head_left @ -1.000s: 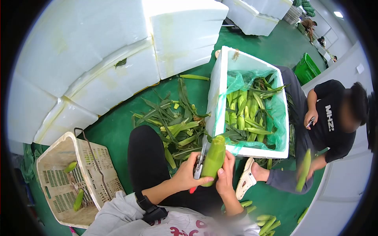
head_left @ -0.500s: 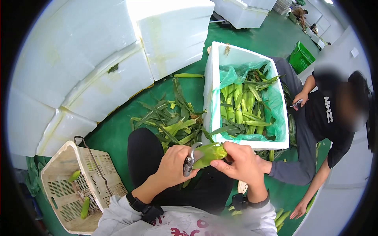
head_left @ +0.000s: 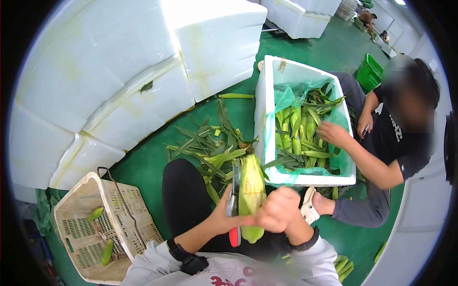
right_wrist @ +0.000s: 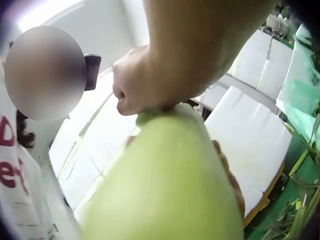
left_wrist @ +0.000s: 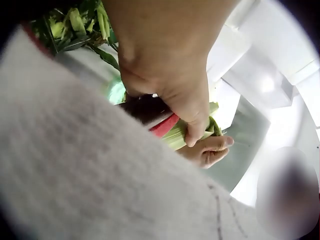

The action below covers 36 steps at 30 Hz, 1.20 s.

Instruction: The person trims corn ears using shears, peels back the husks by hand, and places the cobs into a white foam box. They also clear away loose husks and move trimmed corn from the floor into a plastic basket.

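Note:
An ear of corn (head_left: 251,176) stands upright in front of me, its husk partly opened and pale kernels showing in the middle. My left hand (head_left: 222,220) grips metal pruning shears (head_left: 232,205) with a red handle, and its thumb reaches across the corn. My right hand (head_left: 280,209), blurred, is curled at the ear's right side. In the right wrist view, green husk (right_wrist: 165,170) runs out from beneath the curled right hand (right_wrist: 137,82). The left wrist view shows the left thumb pressed on the husk beside the red handle (left_wrist: 165,125).
A white foam box (head_left: 260,119) lined with green plastic holds many husked ears. Another person's hand (head_left: 334,135) reaches over it. Stripped leaves (head_left: 205,143) lie on the green floor. A cream crate (head_left: 81,229) with two ears stands at left, below stacked foam boxes (head_left: 138,90).
The ear has swung from tilted sideways to upright, and kernels now show. My right hand has moved down from its top end. The other person's arm has moved from the floor to the box.

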{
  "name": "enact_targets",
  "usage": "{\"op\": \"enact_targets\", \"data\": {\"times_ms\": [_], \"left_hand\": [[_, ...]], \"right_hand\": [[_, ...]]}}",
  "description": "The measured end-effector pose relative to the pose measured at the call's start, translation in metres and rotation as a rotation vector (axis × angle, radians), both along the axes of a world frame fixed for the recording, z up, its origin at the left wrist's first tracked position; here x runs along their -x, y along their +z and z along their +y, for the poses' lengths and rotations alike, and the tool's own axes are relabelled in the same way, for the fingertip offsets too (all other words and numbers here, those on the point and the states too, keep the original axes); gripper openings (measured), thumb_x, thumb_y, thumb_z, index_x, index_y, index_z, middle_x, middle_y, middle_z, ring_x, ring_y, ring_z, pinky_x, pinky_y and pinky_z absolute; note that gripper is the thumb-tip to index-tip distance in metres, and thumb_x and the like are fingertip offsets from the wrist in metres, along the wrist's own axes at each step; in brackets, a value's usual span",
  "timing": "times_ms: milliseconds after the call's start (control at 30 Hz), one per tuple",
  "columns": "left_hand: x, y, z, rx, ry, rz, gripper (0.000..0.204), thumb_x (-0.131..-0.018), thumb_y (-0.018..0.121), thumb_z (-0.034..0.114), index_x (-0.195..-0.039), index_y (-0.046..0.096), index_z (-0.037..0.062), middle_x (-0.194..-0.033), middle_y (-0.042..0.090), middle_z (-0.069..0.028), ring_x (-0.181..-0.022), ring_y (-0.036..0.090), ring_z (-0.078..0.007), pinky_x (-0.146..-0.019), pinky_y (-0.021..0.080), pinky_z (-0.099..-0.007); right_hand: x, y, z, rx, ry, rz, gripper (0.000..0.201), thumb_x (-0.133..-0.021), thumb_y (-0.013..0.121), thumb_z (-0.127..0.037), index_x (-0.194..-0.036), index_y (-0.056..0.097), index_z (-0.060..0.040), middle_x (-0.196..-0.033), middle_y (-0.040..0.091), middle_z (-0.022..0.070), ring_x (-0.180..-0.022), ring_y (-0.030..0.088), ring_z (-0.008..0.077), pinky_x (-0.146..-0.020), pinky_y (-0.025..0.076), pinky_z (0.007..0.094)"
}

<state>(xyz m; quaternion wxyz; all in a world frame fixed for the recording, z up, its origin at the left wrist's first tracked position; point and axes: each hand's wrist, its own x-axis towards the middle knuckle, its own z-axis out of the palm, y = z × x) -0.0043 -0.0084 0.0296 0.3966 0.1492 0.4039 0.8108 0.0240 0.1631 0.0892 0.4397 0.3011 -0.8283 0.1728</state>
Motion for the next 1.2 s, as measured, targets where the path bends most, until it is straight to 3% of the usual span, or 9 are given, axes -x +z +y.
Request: {"op": "enact_targets", "data": {"times_ms": [133, 333, 367, 433, 467, 700, 767, 933, 1200], "left_hand": [[0.020, -0.014, -0.009, 0.138, 0.007, 0.171, 0.088, -0.068, 0.081, 0.009, -0.138, 0.028, 0.0087, -0.125, 0.050, -0.0067, -0.115, 0.051, -0.0166, -0.098, 0.041, -0.0342], [0.010, 0.007, 0.001, 0.170, 0.078, 0.161, 0.074, -0.072, 0.078, 0.010, -0.130, 0.032, 0.0068, -0.120, 0.051, -0.0080, -0.113, 0.051, -0.0163, -0.097, 0.042, -0.0338], [0.011, 0.011, 0.002, 0.184, 0.100, 0.242, 0.073, -0.073, 0.077, 0.012, -0.130, 0.031, 0.0056, -0.119, 0.051, -0.0087, -0.111, 0.051, -0.0164, -0.095, 0.042, -0.0334], [0.011, 0.015, 0.001, 0.208, 0.153, 0.400, 0.072, -0.076, 0.077, 0.016, -0.129, 0.030, 0.0033, -0.116, 0.049, -0.0102, -0.107, 0.051, -0.0166, -0.091, 0.043, -0.0325], [0.014, 0.016, -0.006, 0.394, 0.086, 0.574, 0.075, -0.077, 0.076, 0.024, -0.130, 0.029, 0.0016, -0.113, 0.050, -0.0129, -0.107, 0.052, -0.0188, -0.089, 0.043, -0.0330], [0.047, 0.034, -0.020, 0.532, -0.011, 0.878, 0.069, -0.078, 0.075, 0.030, -0.127, 0.038, -0.0007, -0.106, 0.054, -0.0115, -0.095, 0.056, -0.0195, -0.084, 0.046, -0.0323], [0.050, 0.052, -0.012, 0.483, 0.246, 0.460, 0.058, -0.074, 0.078, 0.029, -0.115, 0.046, 0.0018, -0.092, 0.057, -0.0037, -0.079, 0.057, -0.0099, -0.067, 0.048, -0.0246], [0.067, 0.092, 0.001, 0.727, 0.173, 0.645, 0.049, -0.071, 0.078, 0.014, -0.109, 0.049, 0.0033, -0.082, 0.055, -0.0004, -0.075, 0.053, -0.0058, -0.066, 0.046, -0.0224], [0.065, 0.078, -0.006, 0.351, 0.067, 0.198, 0.043, -0.076, 0.068, 0.005, -0.115, 0.049, 0.0058, -0.096, 0.053, -0.0035, -0.088, 0.052, -0.0092, -0.078, 0.046, -0.0254]], "right_hand": [[-0.021, 0.002, -0.012, -0.018, -0.019, -0.066, 0.020, -0.064, 0.069, -0.021, -0.068, 0.050, -0.0157, -0.063, 0.043, -0.0042, -0.051, 0.043, 0.0088, -0.048, 0.024, 0.0235], [-0.028, -0.014, -0.017, 0.211, -0.104, -0.119, 0.028, -0.075, 0.070, -0.033, -0.070, 0.052, -0.0116, -0.074, 0.050, 0.0022, -0.065, 0.052, 0.0209, -0.056, 0.043, 0.0316], [-0.033, -0.027, -0.022, 0.422, -0.117, -0.244, 0.036, -0.086, 0.062, -0.040, -0.074, 0.053, -0.0079, -0.098, 0.053, 0.0120, -0.089, 0.054, 0.0311, -0.079, 0.048, 0.0442], [-0.028, -0.039, -0.044, 1.019, -0.007, -0.383, 0.039, -0.093, 0.051, -0.042, -0.079, 0.052, -0.0060, -0.125, 0.044, 0.0232, -0.116, 0.046, 0.0379, -0.099, 0.036, 0.0482], [-0.034, -0.052, -0.045, 1.158, 0.120, -0.479, 0.039, -0.095, 0.047, -0.043, -0.084, 0.051, -0.0055, -0.142, 0.026, 0.0295, -0.132, 0.031, 0.0409, -0.107, 0.025, 0.0486], [-0.047, -0.064, -0.029, 1.229, 0.203, -0.711, 0.041, -0.094, 0.049, -0.045, -0.085, 0.052, -0.0049, -0.144, 0.024, 0.0308, -0.131, 0.034, 0.0396, -0.106, 0.026, 0.0459], [-0.054, -0.060, -0.029, 1.115, 0.176, -0.737, 0.042, -0.093, 0.050, -0.045, -0.083, 0.054, -0.0044, -0.144, 0.025, 0.0305, -0.130, 0.035, 0.0390, -0.105, 0.028, 0.0457], [-0.064, -0.060, -0.035, 0.826, 0.102, -0.736, 0.045, -0.086, 0.059, -0.046, -0.077, 0.057, -0.0021, -0.139, 0.029, 0.0319, -0.125, 0.040, 0.0445, -0.103, 0.035, 0.0465], [-0.068, -0.058, -0.042, 1.029, 0.198, -0.658, 0.045, -0.089, 0.056, -0.045, -0.076, 0.054, -0.0018, -0.139, 0.030, 0.0314, -0.122, 0.045, 0.0444, -0.100, 0.038, 0.0466]]}}
